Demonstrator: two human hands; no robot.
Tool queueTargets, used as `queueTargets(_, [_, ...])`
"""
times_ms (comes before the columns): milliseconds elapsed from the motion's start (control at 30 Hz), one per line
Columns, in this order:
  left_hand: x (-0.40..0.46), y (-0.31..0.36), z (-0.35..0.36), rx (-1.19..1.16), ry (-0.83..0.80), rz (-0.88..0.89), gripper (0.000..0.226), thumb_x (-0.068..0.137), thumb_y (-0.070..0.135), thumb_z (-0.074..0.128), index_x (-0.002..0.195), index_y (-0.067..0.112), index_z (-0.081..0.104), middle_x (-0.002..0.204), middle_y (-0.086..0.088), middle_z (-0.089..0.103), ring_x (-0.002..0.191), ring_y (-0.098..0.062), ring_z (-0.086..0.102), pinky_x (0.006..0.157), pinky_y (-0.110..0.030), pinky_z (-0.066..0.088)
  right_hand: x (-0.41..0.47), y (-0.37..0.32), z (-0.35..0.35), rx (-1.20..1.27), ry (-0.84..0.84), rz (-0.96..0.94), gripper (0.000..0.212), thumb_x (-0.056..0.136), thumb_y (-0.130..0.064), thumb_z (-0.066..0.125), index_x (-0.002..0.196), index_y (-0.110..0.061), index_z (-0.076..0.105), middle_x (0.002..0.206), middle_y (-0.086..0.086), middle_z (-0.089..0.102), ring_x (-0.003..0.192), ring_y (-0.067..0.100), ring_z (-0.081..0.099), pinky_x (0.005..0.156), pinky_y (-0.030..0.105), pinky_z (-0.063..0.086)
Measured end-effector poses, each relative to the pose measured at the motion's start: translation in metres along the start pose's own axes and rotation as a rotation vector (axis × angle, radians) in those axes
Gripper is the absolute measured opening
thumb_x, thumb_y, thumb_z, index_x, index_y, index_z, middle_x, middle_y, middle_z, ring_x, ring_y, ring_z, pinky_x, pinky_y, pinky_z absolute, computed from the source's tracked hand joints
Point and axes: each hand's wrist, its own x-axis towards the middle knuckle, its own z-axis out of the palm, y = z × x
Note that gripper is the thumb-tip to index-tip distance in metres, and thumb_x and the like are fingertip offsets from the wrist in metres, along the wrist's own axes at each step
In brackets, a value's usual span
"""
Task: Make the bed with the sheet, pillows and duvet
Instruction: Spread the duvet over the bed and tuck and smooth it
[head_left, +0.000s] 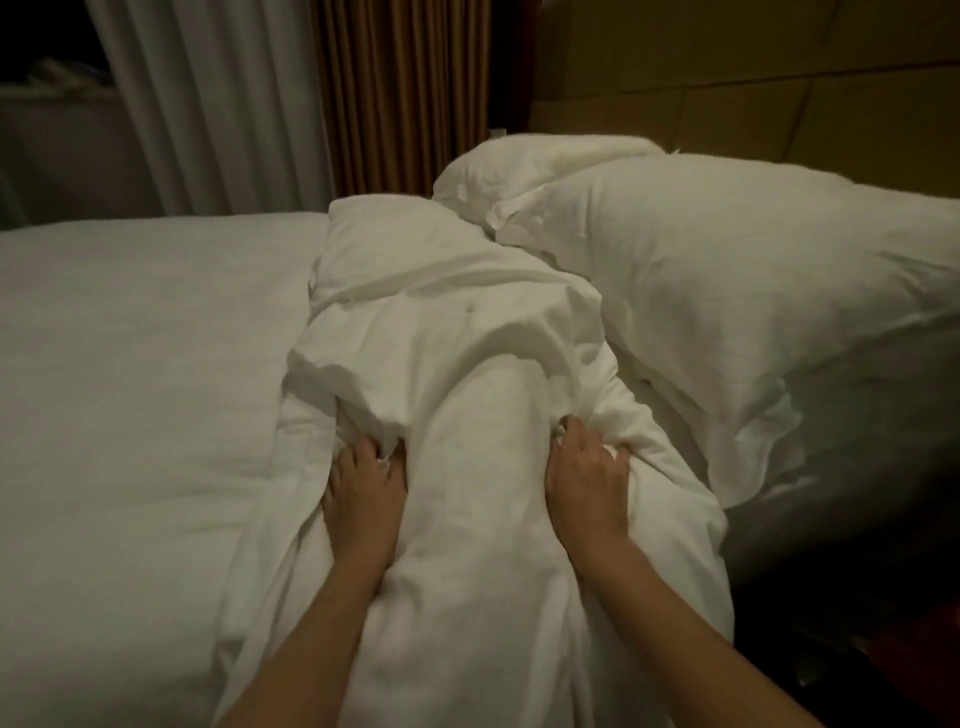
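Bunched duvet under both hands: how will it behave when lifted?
Probably floppy: the duvet creases and bunches where the left hand and right hand grip it. Likely light for its bulk, puffy. It should drape and drag, not slide.

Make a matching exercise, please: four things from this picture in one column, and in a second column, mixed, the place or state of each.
Things:
1. duvet
2. pillows
3. sheet
4. brown curtain

Places or states:
A. hanging behind the bed
B. stacked at the right
C. bunched, gripped by the left hand and the right hand
D. spread flat on the left

Pairs: 1-C, 2-B, 3-D, 4-A
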Motion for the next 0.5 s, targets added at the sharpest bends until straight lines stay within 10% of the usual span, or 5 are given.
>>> queueTargets(100, [-0.007, 0.005, -0.009, -0.165, 0.009, -0.04, 0.03, 0.095, 0.028, 0.053, 0.108, 0.002, 0.054, 0.12, -0.024, 0.041, 0.117, -0.035, 0.04, 0.101, -0.04, 0.028, -0.011, 0.008, -0.009, 0.235, 0.2, -0.037, 0.006, 0.091, -0.007, 0.055, 0.09, -0.011, 0.051, 0.06, 0.007, 0.062, 0.056, 0.031, 0.061, 0.073, 0.047, 0.053])
queueTargets(367, [-0.017, -0.007, -0.043, -0.518, -0.057, 0.016, 0.012, 0.096, 0.014, 0.052, 0.098, 0.005, 0.044, 0.084, -0.013, 0.052, 0.084, -0.027, 0.051, 0.072, -0.032, 0.036, -0.025, 0.015, -0.074, 0.227, -0.053, 0.2, 0.028, 0.097, -0.029, 0.045, 0.098, -0.012, 0.067, 0.1, 0.009, 0.069, 0.092, 0.029, 0.062, 0.075, 0.033, 0.043])
queueTargets(500, [-0.018, -0.008, -0.042, -0.609, -0.103, -0.056, 0.032, 0.09, 0.017, 0.063, 0.112, 0.006, 0.042, 0.104, -0.018, 0.055, 0.096, -0.026, 0.054, 0.081, -0.036, 0.04, -0.051, 0.013, -0.072, 0.236, -0.136, 0.111, 0.02, 0.094, -0.018, 0.046, 0.1, -0.011, 0.063, 0.101, 0.008, 0.067, 0.094, 0.029, 0.062, 0.078, 0.032, 0.043])
